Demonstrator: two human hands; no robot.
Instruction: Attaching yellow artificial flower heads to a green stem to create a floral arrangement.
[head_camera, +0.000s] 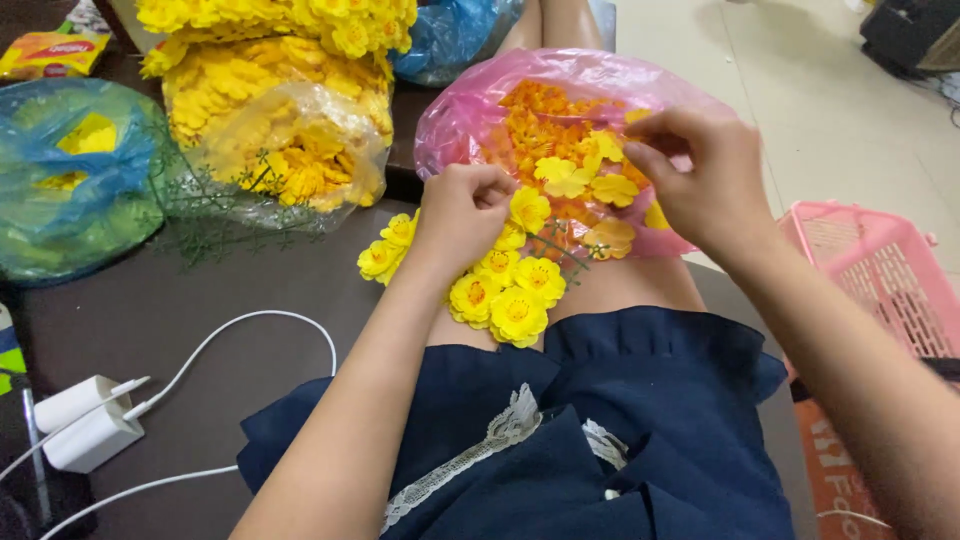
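Note:
My left hand (462, 212) is closed around a bunch of yellow fabric flowers (500, 285) on thin green stems, held over my lap. My right hand (705, 175) reaches into a pink plastic bag (470, 115) resting on my knees; its fingers pinch near a loose yellow petal piece (570, 178). Orange and yellow flower pieces (545, 120) fill that bag. What the right fingertips hold is hidden.
On the dark table (200, 300) lie a clear bag of yellow flowers (290, 150), a blue-green bag (70, 180), green sprigs (215, 225), and two white chargers with cables (85, 425). A pink basket (890, 280) stands at right on the pale floor.

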